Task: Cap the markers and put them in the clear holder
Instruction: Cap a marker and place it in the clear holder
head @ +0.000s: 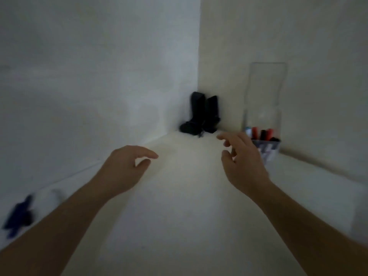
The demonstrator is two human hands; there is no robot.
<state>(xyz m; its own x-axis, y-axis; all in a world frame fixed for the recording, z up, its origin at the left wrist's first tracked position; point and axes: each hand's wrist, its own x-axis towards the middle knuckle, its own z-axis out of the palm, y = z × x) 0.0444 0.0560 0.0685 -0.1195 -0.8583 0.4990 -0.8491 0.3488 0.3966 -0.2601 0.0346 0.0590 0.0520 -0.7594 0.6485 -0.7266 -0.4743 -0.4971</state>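
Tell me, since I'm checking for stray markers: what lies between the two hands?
Nothing: in the head view, only bare table lies between the left hand and right hand.

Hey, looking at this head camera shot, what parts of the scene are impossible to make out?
- Head view: lower part of the clear plastic holder, hidden behind the right hand.
- Head view: the red, black and blue-capped markers standing in it, too blurred to count.
- Head view: dark blue object at the left edge, smeared by motion blur.
- Head view: black object in the corner, too dark to identify.
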